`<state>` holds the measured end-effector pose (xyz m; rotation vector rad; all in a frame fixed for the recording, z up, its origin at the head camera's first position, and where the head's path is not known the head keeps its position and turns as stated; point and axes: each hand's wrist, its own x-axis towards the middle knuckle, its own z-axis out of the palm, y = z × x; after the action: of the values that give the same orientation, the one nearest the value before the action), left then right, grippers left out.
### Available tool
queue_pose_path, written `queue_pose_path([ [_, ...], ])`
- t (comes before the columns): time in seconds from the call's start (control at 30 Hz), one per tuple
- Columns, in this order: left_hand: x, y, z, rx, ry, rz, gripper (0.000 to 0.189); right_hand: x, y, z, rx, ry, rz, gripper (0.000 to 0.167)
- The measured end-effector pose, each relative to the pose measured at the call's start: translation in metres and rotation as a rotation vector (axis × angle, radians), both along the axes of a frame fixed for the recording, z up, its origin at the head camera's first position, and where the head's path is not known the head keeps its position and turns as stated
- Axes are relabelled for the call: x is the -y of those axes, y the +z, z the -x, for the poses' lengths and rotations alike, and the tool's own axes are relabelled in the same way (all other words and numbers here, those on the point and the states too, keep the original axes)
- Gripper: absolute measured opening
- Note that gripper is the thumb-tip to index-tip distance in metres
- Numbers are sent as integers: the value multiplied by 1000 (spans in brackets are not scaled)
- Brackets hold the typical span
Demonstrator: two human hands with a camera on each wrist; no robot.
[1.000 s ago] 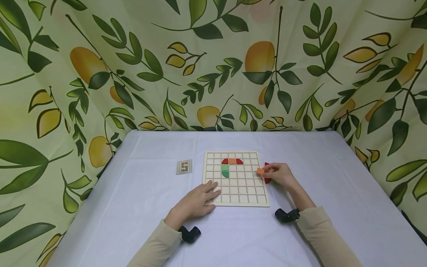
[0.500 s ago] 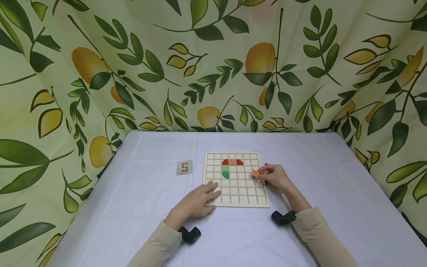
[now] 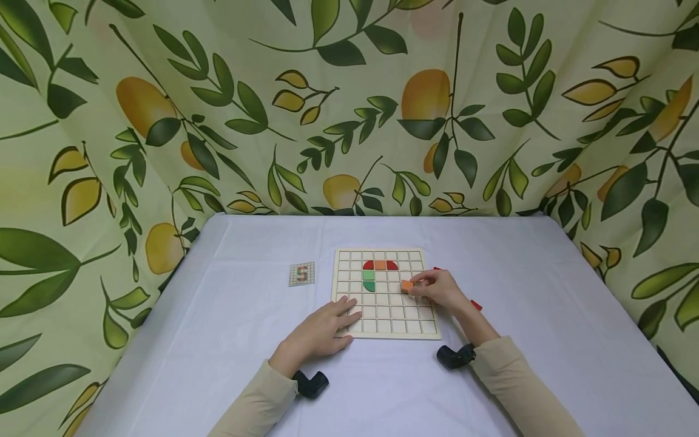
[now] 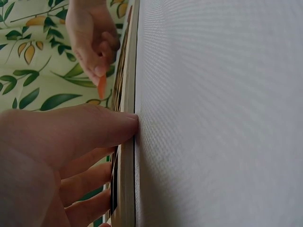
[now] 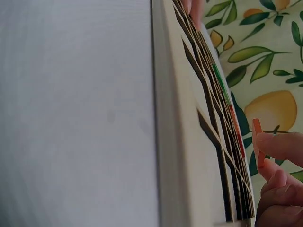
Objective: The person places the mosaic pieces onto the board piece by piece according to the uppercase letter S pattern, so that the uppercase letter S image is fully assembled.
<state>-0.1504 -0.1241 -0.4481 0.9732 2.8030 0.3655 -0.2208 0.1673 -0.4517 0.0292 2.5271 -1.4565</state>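
Observation:
A pale wooden grid board [image 3: 393, 328] lies on the table. Near its top, a red quarter-round tile [image 3: 392, 265], an orange square tile [image 3: 380, 264] and another red tile form a row, with a green square tile [image 3: 368, 275] and a green rounded tile [image 3: 369, 285] below the row's left end. My right hand [image 3: 442, 288] pinches a second orange square tile [image 3: 406, 286] between thumb and finger, over the board's right half. In the right wrist view this tile [image 5: 258, 142] is tilted up on edge, above the grid. My left hand [image 3: 324, 328] rests on the board's lower left edge, fingers spread.
Left of the board lies a small pattern card [image 3: 301, 274] with a gridded figure. Red pieces [image 3: 476, 304] lie on the white tablecloth [image 3: 229, 315] right of the board, partly hidden by my right hand. A leaf-and-fruit printed curtain [image 3: 349, 109] surrounds the table.
My right hand has carried the orange tile leftward from the board's right edge to over the grid. More of a red piece shows beside the forearm. My left hand stays in place.

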Motion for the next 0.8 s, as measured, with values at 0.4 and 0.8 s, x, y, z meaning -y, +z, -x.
queue_pose_path([
  [0.4, 2, -3, 1, -44, -40, -10, 50, 16, -1, 1, 27, 28, 24, 34],
  [0.8, 1, -2, 1, -30, -24, -2, 50, 23, 0, 3, 50, 27, 55, 33],
])
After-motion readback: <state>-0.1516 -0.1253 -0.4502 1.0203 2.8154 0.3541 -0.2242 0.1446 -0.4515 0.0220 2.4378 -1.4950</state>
